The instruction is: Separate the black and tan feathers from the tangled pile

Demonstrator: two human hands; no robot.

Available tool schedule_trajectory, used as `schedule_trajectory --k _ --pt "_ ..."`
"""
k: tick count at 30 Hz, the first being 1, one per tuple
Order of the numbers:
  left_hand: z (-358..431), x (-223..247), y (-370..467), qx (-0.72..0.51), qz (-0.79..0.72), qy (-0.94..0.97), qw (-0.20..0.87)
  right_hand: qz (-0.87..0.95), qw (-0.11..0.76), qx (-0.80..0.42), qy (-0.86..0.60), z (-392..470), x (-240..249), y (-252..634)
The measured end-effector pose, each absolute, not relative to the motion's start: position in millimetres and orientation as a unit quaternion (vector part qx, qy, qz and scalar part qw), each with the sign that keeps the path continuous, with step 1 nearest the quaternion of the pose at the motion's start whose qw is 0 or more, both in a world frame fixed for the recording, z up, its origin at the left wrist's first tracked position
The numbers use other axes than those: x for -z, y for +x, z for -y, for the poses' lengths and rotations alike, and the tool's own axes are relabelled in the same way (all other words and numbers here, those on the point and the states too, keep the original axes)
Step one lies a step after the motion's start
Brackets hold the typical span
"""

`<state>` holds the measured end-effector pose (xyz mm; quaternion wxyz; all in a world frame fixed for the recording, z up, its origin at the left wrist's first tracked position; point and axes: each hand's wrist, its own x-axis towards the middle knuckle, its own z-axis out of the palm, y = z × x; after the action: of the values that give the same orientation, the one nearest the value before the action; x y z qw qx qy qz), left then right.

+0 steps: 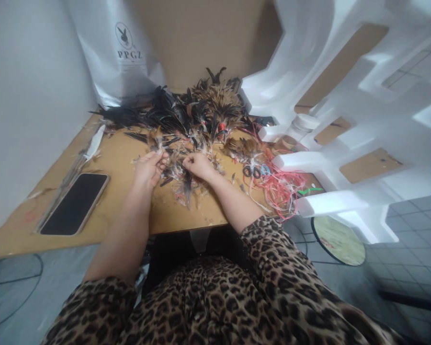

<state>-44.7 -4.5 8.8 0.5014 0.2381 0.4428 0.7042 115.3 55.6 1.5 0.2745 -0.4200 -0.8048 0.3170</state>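
My left hand (151,167) is closed in a pinch on a small brown feather tuft (155,139), which sticks up past its fingertips. A little to the right, my right hand (198,166) has its fingers pressed together; whatever they hold, if anything, is too small to make out. Loose brown and dark feather scraps (187,189) lie on the table between and below both hands. Behind them is a big heap of feathers, black ones (168,108) on the left and brown ones (221,98) on the right.
A phone (75,203) lies on the wooden table (125,211) at left. To the right are black-handled scissors (252,171), tangled pink string (282,189) and white foam packing (330,203). A white bag (118,72) stands at the back. A round stool (339,239) is lower right.
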Motion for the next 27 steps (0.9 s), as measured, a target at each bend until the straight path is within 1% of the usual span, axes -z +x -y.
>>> schedule_trajectory --k 3,6,8,13,15,17,20,24,27 --pt "4.0 -6.9 -45.8 -0.705 -0.440 0.243 0.501 0.737 0.332 -0.403 -0.428 -62.9 2.6 115.9" --pt "3.8 -5.4 -45.6 -0.700 -0.442 0.251 0.502 0.711 0.341 -0.427 -0.441 -65.0 4.0 116.4" --pt "4.1 -5.1 -44.2 -0.695 -0.444 0.257 0.504 0.735 0.325 -0.401 -0.440 -62.0 3.1 116.4" --pt "5.5 -5.7 -40.4 -0.682 -0.455 0.266 0.507 0.814 0.237 -0.270 -0.457 -51.1 -0.3 114.5" --pt "5.6 -5.6 -40.3 -0.683 -0.455 0.264 0.507 0.811 0.247 -0.264 -0.460 -52.3 1.0 113.9" --pt "5.3 -5.2 -40.9 -0.684 -0.456 0.259 0.507 0.782 0.296 -0.317 -0.449 -57.2 3.7 114.0" --pt "5.0 -4.8 -41.3 -0.678 -0.462 0.255 0.512 0.694 0.368 -0.456 -0.419 -64.7 6.0 115.1" --pt "5.9 -5.6 -39.2 -0.661 -0.465 0.263 0.528 0.554 0.375 -0.639 -0.380 -64.9 0.8 116.3" --pt "7.7 -7.8 -36.1 -0.646 -0.466 0.267 0.542 0.494 0.381 -0.702 -0.343 -61.0 -4.9 115.7"
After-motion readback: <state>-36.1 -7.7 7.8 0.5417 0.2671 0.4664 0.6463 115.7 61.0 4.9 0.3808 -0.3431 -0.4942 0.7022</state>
